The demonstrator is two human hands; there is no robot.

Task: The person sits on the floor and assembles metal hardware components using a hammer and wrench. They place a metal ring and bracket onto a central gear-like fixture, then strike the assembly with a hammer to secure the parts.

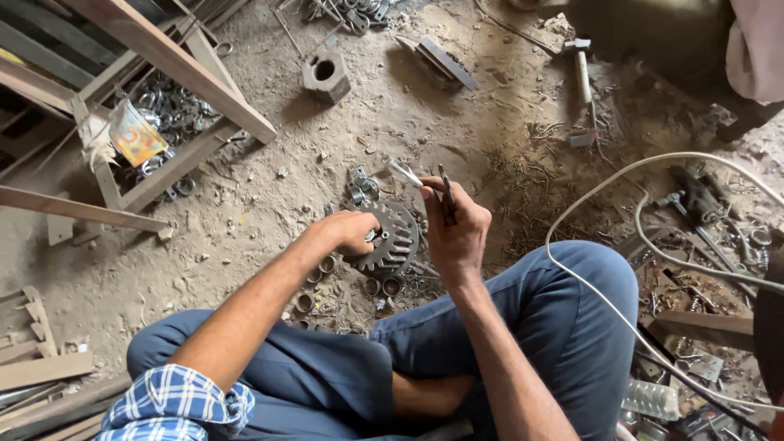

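A square metal block with a round hole sits on the dusty floor near the top edge. A hammer lies toward the top right corner. Wooden beams cross the top left corner above a pile of metal rings. A white cable loops along the right edge.

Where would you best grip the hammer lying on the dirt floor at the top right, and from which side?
Grip the hammer around its pale handle, near the lower end, coming down from above. It lies flat on the floor with the metal head pointing away from the person, so the handle end is nearest and has open ground on both sides.
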